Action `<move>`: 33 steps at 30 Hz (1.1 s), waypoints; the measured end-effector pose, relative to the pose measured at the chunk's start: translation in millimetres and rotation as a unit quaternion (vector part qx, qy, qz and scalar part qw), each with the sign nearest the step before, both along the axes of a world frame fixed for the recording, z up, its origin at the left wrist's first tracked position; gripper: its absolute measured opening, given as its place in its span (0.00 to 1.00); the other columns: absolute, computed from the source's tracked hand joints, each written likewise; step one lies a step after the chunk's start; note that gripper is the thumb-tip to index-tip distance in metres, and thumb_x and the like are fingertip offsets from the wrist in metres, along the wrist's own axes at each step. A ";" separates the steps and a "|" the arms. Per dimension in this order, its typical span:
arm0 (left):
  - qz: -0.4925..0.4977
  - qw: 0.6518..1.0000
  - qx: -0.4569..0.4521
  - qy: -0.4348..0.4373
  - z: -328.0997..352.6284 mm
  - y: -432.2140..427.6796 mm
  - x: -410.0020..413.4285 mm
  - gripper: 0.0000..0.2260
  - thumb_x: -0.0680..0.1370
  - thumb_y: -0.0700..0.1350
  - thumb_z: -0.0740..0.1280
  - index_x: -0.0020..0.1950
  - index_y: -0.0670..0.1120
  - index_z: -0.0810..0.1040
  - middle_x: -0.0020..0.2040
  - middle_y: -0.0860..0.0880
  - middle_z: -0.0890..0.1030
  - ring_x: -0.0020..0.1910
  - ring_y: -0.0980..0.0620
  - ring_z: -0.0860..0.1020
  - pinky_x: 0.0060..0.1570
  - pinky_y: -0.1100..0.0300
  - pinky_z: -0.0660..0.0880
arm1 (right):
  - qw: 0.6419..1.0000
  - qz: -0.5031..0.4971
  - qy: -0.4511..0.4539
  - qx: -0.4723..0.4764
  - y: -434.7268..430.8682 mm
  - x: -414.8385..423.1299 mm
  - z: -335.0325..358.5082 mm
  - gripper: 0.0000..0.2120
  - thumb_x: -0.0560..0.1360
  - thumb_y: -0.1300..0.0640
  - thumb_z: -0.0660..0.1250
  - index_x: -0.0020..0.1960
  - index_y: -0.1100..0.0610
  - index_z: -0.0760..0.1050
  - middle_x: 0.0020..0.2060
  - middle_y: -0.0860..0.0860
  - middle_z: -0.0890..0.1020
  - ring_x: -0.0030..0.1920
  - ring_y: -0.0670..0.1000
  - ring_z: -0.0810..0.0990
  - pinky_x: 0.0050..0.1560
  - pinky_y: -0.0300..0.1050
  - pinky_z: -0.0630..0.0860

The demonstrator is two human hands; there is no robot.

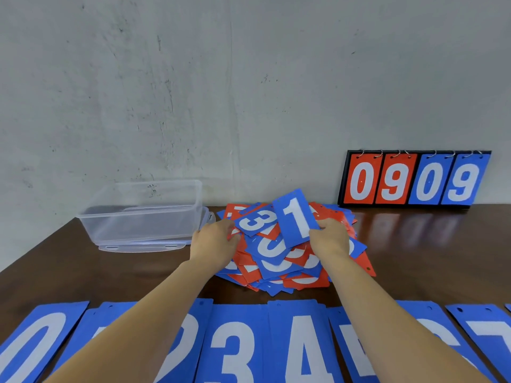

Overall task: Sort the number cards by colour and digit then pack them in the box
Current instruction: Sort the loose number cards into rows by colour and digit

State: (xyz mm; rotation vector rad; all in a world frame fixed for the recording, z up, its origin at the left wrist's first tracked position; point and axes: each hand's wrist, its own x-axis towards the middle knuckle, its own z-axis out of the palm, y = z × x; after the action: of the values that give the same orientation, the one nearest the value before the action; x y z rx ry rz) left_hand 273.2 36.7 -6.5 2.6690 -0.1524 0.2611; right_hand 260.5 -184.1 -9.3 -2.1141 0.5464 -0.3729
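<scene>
blue 1 card [294,217] is pinched by the right hand [329,240], blue 3 card [254,221] by the left hand [214,243], above the pile [276,262] mid-tabletop; each is best squared onto its digit in the sorted row [235,349] along the near edge.

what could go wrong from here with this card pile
The pile is loose and fanned, so lifting the blue 1 card in the right hand and the blue 3 card in the left hand may slide others out. The left forearm and right forearm cross the sorted blue row and could drag it askew; the left one hides the spot between 0 and 2, so the 1 may land wrong.
</scene>
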 end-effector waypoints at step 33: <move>0.036 0.917 -0.385 0.096 54.9 2.7 -8.0 0.05 0.77 0.36 0.67 0.41 0.41 0.76 0.36 0.46 0.78 0.32 0.52 0.74 0.27 0.65 0.72 | 0.955 0.030 -0.058 0.290 13.5 -52.6 61.9 0.09 0.79 0.58 0.64 0.41 0.54 0.71 0.47 0.55 0.81 0.33 0.47 0.78 0.32 0.39 0.71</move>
State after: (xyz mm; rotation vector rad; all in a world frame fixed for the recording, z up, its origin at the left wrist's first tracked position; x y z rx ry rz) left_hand 265.2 39.4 48.3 1.8971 0.0982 0.0542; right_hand 207.9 -170.6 52.6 -1.5273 0.4527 -0.2586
